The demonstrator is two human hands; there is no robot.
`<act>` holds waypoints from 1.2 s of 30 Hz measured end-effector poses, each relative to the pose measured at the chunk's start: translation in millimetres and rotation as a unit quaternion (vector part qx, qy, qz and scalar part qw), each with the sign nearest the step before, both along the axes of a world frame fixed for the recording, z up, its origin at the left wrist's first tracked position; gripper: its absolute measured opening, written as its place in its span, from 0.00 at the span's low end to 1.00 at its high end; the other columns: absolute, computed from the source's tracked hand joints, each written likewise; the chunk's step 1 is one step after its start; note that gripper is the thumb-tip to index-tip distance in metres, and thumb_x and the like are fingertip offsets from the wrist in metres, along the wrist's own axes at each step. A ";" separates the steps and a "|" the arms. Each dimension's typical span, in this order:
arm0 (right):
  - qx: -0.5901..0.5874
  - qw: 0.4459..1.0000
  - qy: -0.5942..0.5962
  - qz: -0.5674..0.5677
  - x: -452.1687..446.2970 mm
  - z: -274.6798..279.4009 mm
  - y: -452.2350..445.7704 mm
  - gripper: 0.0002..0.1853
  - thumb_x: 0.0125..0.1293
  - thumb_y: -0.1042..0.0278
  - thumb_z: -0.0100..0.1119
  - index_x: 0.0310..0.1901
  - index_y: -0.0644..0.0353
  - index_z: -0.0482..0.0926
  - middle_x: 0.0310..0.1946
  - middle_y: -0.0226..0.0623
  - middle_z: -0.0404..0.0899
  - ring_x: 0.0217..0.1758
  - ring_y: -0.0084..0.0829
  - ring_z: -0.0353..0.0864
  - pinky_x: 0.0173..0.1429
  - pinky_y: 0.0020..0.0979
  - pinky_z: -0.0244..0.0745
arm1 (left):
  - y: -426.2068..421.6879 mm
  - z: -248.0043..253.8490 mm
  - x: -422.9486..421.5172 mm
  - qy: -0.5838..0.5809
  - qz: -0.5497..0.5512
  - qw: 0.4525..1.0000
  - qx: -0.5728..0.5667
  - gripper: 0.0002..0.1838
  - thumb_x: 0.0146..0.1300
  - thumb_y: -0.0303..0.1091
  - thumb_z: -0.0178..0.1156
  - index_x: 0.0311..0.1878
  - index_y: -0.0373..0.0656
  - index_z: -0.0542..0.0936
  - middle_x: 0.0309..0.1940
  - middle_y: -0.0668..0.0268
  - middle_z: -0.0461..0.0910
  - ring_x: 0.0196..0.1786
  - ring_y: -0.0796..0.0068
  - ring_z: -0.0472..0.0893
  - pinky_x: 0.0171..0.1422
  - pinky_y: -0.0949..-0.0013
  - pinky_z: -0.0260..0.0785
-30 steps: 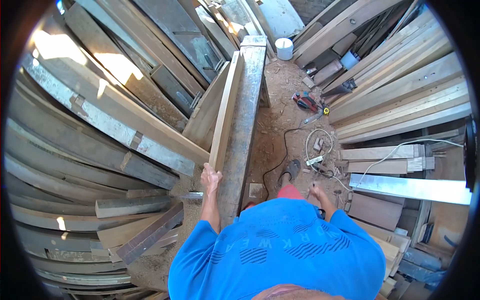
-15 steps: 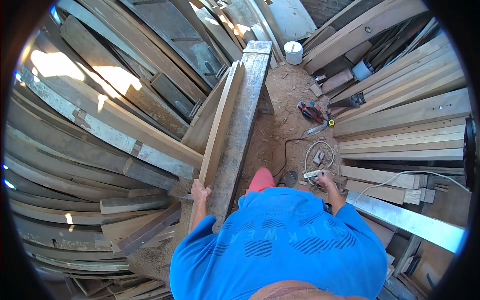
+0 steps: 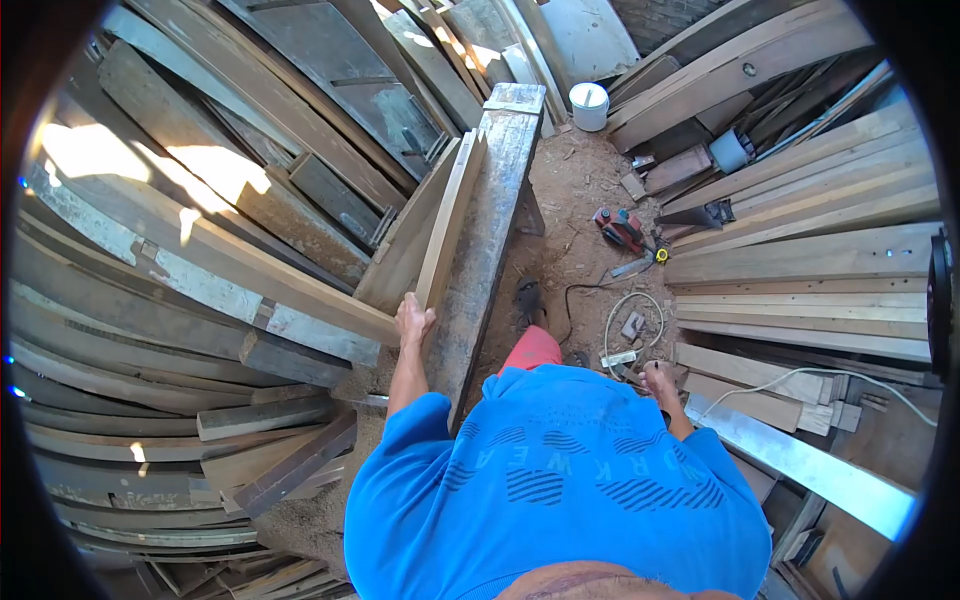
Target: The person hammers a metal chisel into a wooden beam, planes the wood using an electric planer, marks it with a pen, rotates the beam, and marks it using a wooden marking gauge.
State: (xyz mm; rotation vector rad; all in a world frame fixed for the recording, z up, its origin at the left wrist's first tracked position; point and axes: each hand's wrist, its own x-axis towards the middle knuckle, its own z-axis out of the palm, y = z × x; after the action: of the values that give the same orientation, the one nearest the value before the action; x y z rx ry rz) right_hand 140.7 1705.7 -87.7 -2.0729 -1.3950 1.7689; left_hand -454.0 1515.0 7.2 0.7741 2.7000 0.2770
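Observation:
My left hand (image 3: 414,322) is closed round the near end of a long squared timber (image 3: 449,225). That timber lies along the left side of a worn, narrow bench (image 3: 492,210). On the right, my right hand (image 3: 658,381) hangs low beside my body, its fingers curled; whether it holds anything small is too hard to make out. Near it on the floor are a coiled pale cable (image 3: 611,331) and a white power strip (image 3: 619,358).
A red power tool (image 3: 620,229) and a yellow tape measure (image 3: 661,255) lie on the dusty floor ahead. A white bucket (image 3: 589,106) stands past the bench's far end. Stacked boards line both sides, with a silvery beam (image 3: 800,460) at the lower right.
One foot has come forward beside the bench. My left hand, still on the timber, sits a little farther forward than half a second ago. My right hand is slightly lower in view.

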 end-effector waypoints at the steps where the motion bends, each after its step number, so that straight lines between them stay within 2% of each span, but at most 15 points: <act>1: -0.007 1.000 -0.009 -0.011 -6.2 -1.5 9.0 0.12 0.66 0.65 0.51 0.32 0.63 0.81 0.25 0.37 0.83 0.21 0.29 0.80 0.21 0.33 0.70 | 13.2 -4.0 -5.3 -0.002 -0.009 1.000 0.004 0.25 0.56 0.41 0.68 0.54 0.41 0.72 0.49 0.44 0.82 0.55 0.37 0.82 0.58 0.41 0.74; 6: -0.027 0.999 -0.011 -0.030 -42.1 -15.4 51.0 0.14 0.67 0.62 0.51 0.31 0.61 0.81 0.24 0.36 0.83 0.20 0.27 0.78 0.20 0.33 0.68 | 70.5 -5.8 -23.4 -0.015 -0.003 1.000 0.017 0.25 0.57 0.40 0.69 0.52 0.41 0.70 0.48 0.43 0.82 0.52 0.35 0.82 0.56 0.40 0.75; 9: -0.006 0.999 -0.015 0.040 -67.0 -23.9 80.7 0.14 0.68 0.60 0.52 0.28 0.59 0.79 0.23 0.36 0.83 0.19 0.27 0.77 0.20 0.32 0.69 | 86.2 1.8 -28.8 -0.033 0.016 0.999 0.013 0.26 0.57 0.40 0.69 0.53 0.41 0.69 0.48 0.43 0.82 0.52 0.35 0.82 0.56 0.40 0.75; 11: 0.009 0.999 0.016 0.038 -102.9 -16.8 111.3 0.14 0.68 0.61 0.51 0.27 0.58 0.78 0.23 0.35 0.82 0.19 0.27 0.77 0.20 0.32 0.70 | 102.5 6.8 -35.0 -0.038 0.020 0.999 0.010 0.26 0.57 0.40 0.69 0.53 0.41 0.69 0.49 0.43 0.82 0.53 0.35 0.82 0.56 0.40 0.75; 14: -0.022 0.997 -0.010 0.077 -157.8 13.8 156.7 0.14 0.70 0.61 0.49 0.29 0.57 0.78 0.24 0.31 0.81 0.22 0.22 0.76 0.22 0.29 0.68 | 111.0 8.0 -37.6 -0.041 0.015 0.999 -0.006 0.27 0.56 0.39 0.70 0.53 0.41 0.68 0.49 0.43 0.82 0.54 0.36 0.82 0.57 0.41 0.75; 15: 0.000 0.998 0.036 0.047 -163.0 -12.2 167.3 0.13 0.70 0.61 0.50 0.32 0.57 0.79 0.26 0.31 0.82 0.22 0.21 0.76 0.22 0.28 0.68 | 112.1 3.6 -39.0 -0.042 0.012 0.999 -0.009 0.27 0.56 0.39 0.70 0.53 0.41 0.69 0.50 0.43 0.82 0.54 0.37 0.82 0.57 0.41 0.75; 18: 0.032 0.996 0.076 0.032 -212.5 16.2 191.3 0.11 0.70 0.62 0.52 0.38 0.58 0.82 0.28 0.32 0.83 0.23 0.21 0.77 0.23 0.28 0.69 | 113.4 -2.3 -44.4 -0.052 0.009 0.999 -0.008 0.27 0.55 0.39 0.71 0.53 0.40 0.69 0.50 0.44 0.81 0.54 0.38 0.82 0.56 0.41 0.75; 21: 0.046 0.988 0.088 0.116 -234.0 -3.8 215.1 0.12 0.70 0.63 0.53 0.45 0.61 0.83 0.29 0.34 0.84 0.23 0.22 0.78 0.24 0.28 0.71 | 115.6 -0.6 -48.1 -0.064 0.012 0.998 -0.006 0.28 0.55 0.39 0.71 0.54 0.41 0.70 0.51 0.45 0.81 0.55 0.39 0.81 0.57 0.41 0.74; 24: 0.096 0.983 0.027 0.152 -258.3 1.3 227.8 0.13 0.67 0.66 0.53 0.37 0.66 0.85 0.28 0.40 0.87 0.26 0.28 0.84 0.27 0.30 0.77 | 127.1 3.4 -48.3 -0.063 0.018 0.997 0.029 0.29 0.56 0.39 0.72 0.57 0.41 0.70 0.52 0.46 0.80 0.56 0.40 0.80 0.58 0.42 0.74; 25: 0.079 0.984 0.020 0.161 -263.9 8.0 234.1 0.16 0.67 0.66 0.53 0.43 0.68 0.86 0.31 0.45 0.88 0.31 0.32 0.88 0.35 0.33 0.82 | 132.3 3.1 -50.7 -0.064 0.020 0.997 0.040 0.30 0.56 0.39 0.72 0.58 0.42 0.71 0.52 0.46 0.80 0.57 0.41 0.80 0.58 0.42 0.74; 28: 0.144 0.945 -0.037 0.291 -279.5 9.9 264.8 0.17 0.67 0.66 0.54 0.48 0.68 0.85 0.33 0.47 0.89 0.34 0.35 0.90 0.42 0.36 0.84 | 152.2 3.4 -55.7 -0.059 0.024 0.995 0.076 0.30 0.56 0.39 0.73 0.59 0.43 0.71 0.52 0.47 0.80 0.57 0.42 0.80 0.59 0.44 0.74; 31: 0.182 0.943 -0.022 0.278 -298.2 5.3 295.7 0.17 0.66 0.65 0.56 0.50 0.67 0.85 0.38 0.50 0.88 0.42 0.42 0.90 0.50 0.37 0.83 | 176.0 -0.4 -62.4 -0.050 0.031 0.994 0.093 0.30 0.55 0.38 0.74 0.59 0.43 0.72 0.52 0.48 0.81 0.56 0.42 0.80 0.58 0.44 0.74; 34: 0.281 0.889 -0.055 0.358 -332.4 4.3 335.6 0.18 0.65 0.63 0.59 0.51 0.67 0.84 0.44 0.53 0.87 0.50 0.50 0.88 0.55 0.40 0.82 | 201.4 0.1 -70.4 -0.043 0.037 0.993 0.105 0.31 0.54 0.38 0.74 0.59 0.43 0.73 0.51 0.48 0.81 0.56 0.43 0.81 0.58 0.45 0.75; 35: 0.260 0.890 -0.070 0.368 -346.8 12.9 347.7 0.20 0.64 0.62 0.60 0.54 0.64 0.84 0.49 0.57 0.85 0.55 0.54 0.85 0.59 0.43 0.80 | 210.6 0.8 -71.7 -0.041 0.040 0.992 0.110 0.31 0.54 0.38 0.74 0.59 0.43 0.73 0.51 0.48 0.81 0.56 0.43 0.81 0.58 0.45 0.75; 36: 0.260 0.877 -0.078 0.395 -366.4 24.6 360.0 0.20 0.64 0.62 0.59 0.54 0.63 0.83 0.49 0.56 0.85 0.56 0.55 0.85 0.59 0.45 0.80 | 219.9 -0.9 -73.0 -0.043 0.047 0.992 0.109 0.31 0.54 0.38 0.74 0.60 0.43 0.73 0.51 0.48 0.81 0.56 0.43 0.81 0.58 0.45 0.75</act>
State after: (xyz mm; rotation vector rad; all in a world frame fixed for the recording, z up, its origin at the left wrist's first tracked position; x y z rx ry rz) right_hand -225.7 2065.7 -63.1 -1.4578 -2.6670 1.1413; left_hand -527.0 1734.9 6.3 0.6766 2.6577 0.6218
